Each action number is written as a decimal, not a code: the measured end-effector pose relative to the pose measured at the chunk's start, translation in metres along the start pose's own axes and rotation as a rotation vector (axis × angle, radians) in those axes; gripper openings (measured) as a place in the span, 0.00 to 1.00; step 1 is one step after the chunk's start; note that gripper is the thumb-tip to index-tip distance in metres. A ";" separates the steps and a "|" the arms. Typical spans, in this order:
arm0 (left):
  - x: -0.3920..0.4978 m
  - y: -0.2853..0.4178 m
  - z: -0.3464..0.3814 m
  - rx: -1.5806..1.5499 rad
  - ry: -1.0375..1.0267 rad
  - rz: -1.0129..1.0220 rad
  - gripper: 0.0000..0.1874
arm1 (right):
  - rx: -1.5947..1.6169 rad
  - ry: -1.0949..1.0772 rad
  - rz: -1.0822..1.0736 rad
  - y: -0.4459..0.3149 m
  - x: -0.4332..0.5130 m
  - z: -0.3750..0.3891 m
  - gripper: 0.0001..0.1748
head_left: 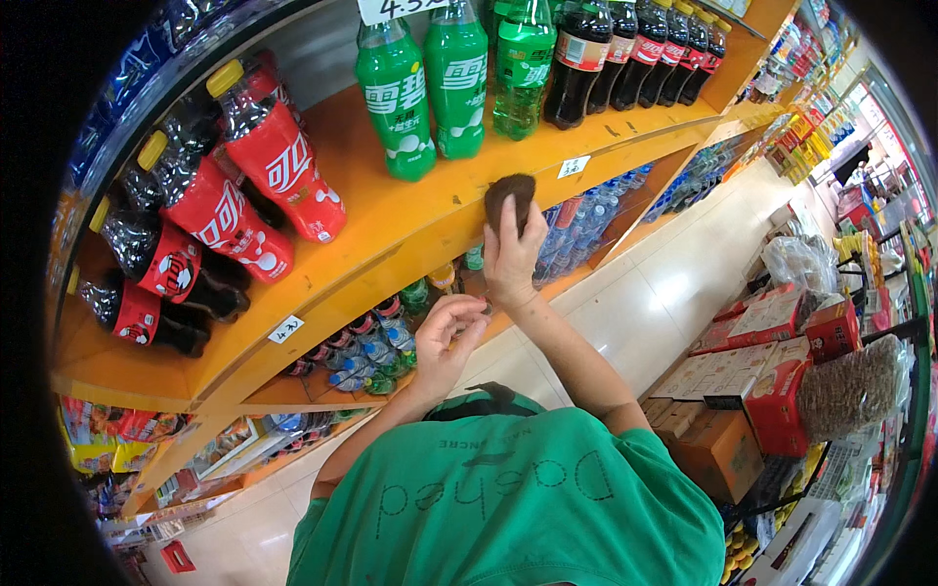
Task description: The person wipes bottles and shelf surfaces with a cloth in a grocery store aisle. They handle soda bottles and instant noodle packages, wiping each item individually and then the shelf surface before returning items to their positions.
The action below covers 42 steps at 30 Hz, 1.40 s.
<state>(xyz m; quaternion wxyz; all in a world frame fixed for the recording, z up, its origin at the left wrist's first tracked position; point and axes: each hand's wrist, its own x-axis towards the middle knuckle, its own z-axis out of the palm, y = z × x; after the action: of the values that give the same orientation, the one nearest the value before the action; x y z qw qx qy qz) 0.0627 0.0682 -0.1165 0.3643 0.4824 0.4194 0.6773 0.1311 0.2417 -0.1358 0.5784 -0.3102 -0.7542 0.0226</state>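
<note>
My right hand (516, 256) grips a dark brown cloth or pad (511, 196) and holds it at the front edge of an orange-yellow wooden shelf (396, 234). Lower and to the left, my left hand (451, 337) hangs in front of the shelf with curled fingers, thumb apart, and no object visible in it. Green Sprite bottles (399, 102) stand on the shelf beyond the cloth. Dark cola bottles (579, 66) form a row to their right. At the left are large Coca-Cola bottles (282, 161) with red labels and yellow caps.
Small price tags (286, 329) sit along the shelf edge. Lower shelves hold water bottles (586, 227) and small soft-drink bottles (366, 359). Cardboard boxes (714, 447) and red cartons (777, 395) are stacked across the tiled aisle (652, 286). A red object (177, 557) lies on the floor.
</note>
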 end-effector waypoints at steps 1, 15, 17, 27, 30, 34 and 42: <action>-0.002 -0.001 -0.002 0.004 0.005 -0.004 0.11 | 0.007 -0.004 -0.038 -0.007 -0.005 0.000 0.31; -0.018 -0.009 -0.018 0.014 0.138 -0.071 0.08 | 0.002 -0.421 -0.573 -0.086 0.104 -0.049 0.23; -0.017 -0.009 -0.014 0.031 0.113 -0.095 0.08 | 0.030 -0.458 -0.562 -0.082 0.101 -0.032 0.22; -0.023 -0.012 -0.023 0.044 0.121 -0.116 0.08 | -0.144 -0.435 -0.341 -0.018 0.114 -0.058 0.22; -0.027 -0.017 -0.027 0.092 0.109 -0.121 0.08 | -0.322 -0.197 -0.130 0.001 0.108 -0.059 0.26; -0.029 -0.019 -0.025 0.118 0.089 -0.145 0.07 | -0.226 -0.029 -0.111 0.000 0.048 -0.028 0.33; -0.028 -0.013 -0.025 0.150 0.045 -0.178 0.08 | 0.091 -0.568 -0.528 0.005 -0.064 -0.009 0.34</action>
<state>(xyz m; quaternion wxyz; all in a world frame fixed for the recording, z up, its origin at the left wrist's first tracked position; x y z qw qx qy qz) 0.0474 0.0428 -0.1428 0.3764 0.4540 0.5180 0.6196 0.1498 0.2111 -0.1896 0.3455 -0.0610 -0.9364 -0.0087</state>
